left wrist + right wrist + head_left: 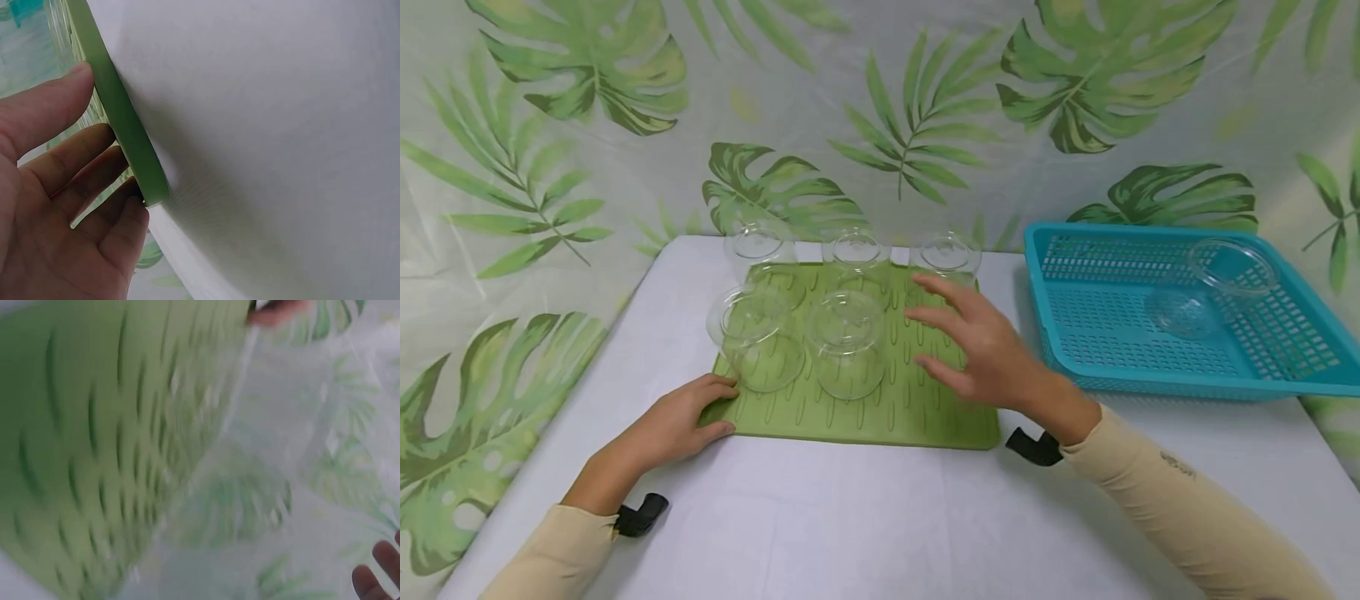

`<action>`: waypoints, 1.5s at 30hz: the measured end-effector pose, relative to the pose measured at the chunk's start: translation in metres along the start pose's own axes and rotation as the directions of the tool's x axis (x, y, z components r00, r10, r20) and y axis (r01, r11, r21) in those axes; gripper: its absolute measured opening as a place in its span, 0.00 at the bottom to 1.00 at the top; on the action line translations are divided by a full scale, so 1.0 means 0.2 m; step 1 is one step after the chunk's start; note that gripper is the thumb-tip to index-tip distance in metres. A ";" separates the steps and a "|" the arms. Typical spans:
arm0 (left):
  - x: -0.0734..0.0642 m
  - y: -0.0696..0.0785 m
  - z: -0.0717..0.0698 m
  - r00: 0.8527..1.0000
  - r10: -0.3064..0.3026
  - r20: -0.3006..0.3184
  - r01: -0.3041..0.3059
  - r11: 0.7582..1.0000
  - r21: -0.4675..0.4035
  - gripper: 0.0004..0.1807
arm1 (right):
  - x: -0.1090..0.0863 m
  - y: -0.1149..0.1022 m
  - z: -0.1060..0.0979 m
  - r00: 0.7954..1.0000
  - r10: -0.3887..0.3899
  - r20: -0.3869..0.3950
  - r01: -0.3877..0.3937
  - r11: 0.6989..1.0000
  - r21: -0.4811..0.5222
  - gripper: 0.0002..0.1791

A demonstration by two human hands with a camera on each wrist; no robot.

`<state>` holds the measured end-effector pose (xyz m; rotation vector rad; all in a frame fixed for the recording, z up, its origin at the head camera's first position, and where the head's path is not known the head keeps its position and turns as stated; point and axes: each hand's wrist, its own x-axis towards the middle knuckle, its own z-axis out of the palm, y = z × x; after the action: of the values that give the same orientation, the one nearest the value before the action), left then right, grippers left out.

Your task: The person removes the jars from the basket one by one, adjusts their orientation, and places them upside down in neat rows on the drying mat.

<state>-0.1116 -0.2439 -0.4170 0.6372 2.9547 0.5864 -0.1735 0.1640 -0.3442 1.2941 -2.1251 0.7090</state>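
Note:
My left hand (673, 425) rests its fingertips and thumb against the left front corner of a green ribbed mat (850, 425). In the left wrist view, the thumb and lightly bent fingers touch the mat's edge (128, 119). Clear, wide-rimmed cups stand on the mat: a back row of three, including the back right cup (946, 254), and two in front, a left one (760, 342) and a middle one (847, 350). Over the mat's right part, my right hand (988, 350) has its fingers spread, holding nothing; whether it touches the back right cup is unclear.
A blue plastic basket (1135, 383) with slotted walls stands to the right of the mat, holding another clear cup (1213, 287). A white cloth (850, 517) covers the table. Behind hangs a leaf-patterned sheet (917, 108).

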 end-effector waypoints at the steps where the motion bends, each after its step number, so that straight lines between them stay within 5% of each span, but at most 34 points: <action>1: 0.00 0.00 0.00 1.000 0.001 0.000 -0.001 1.000 0.002 0.23 | 0.00 0.02 -0.04 0.999 -0.032 -0.025 0.031 0.999 -0.037 0.23; 6: 0.01 0.00 -0.01 1.000 0.003 0.008 -0.003 1.000 0.005 0.23 | 0.02 0.11 -0.22 0.991 -0.079 -0.108 0.064 0.988 -0.138 0.25; 13: 0.01 0.00 -0.01 1.000 0.006 0.010 -0.006 1.000 -0.002 0.23 | 0.00 0.17 -0.40 0.998 -0.002 -0.069 -0.012 0.979 -0.202 0.28; 18: 0.01 0.00 0.00 1.000 0.010 0.004 -0.010 1.000 -0.010 0.23 | -0.05 0.23 -0.48 0.995 0.095 0.001 -0.092 0.966 -0.242 0.32; 21: 0.01 0.00 0.00 1.000 0.009 0.006 -0.009 1.000 -0.012 0.23 | -0.08 0.28 -0.57 0.967 0.244 0.070 -0.219 0.942 -0.255 0.27; 26: 0.01 0.00 0.00 1.000 0.000 0.007 0.000 1.000 -0.009 0.23 | -0.15 0.42 -0.73 0.858 0.497 0.127 -0.451 0.849 -0.276 0.31; 33: 0.00 0.00 -0.01 1.000 0.002 0.006 -0.002 1.000 -0.011 0.22 | -0.26 0.56 -0.88 0.761 0.637 0.124 -0.571 0.748 -0.339 0.33; 36: 0.00 0.00 -0.01 1.000 0.001 0.006 -0.001 1.000 -0.012 0.22 | -0.31 0.62 -0.92 0.704 0.704 0.096 -0.624 0.677 -0.390 0.34; 39: 0.00 0.00 -0.01 1.000 -0.003 0.007 0.003 1.000 -0.008 0.22 | -0.35 0.67 -0.96 0.595 0.800 0.078 -0.696 0.562 -0.447 0.39; 43: 0.00 -0.01 -0.01 1.000 -0.001 0.005 0.001 1.000 -0.009 0.22 | -0.42 0.74 -1.02 0.397 0.913 0.091 -0.756 0.382 -0.531 0.47; 45: 0.00 -0.01 0.00 1.000 0.002 0.003 -0.002 1.000 -0.014 0.22 | -0.45 0.77 -1.06 0.330 0.938 0.106 -0.765 0.331 -0.553 0.50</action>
<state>-0.1115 -0.2458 -0.4168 0.6395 2.9450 0.6045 -0.2395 0.4239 -0.2790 -0.1527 -3.1085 0.2854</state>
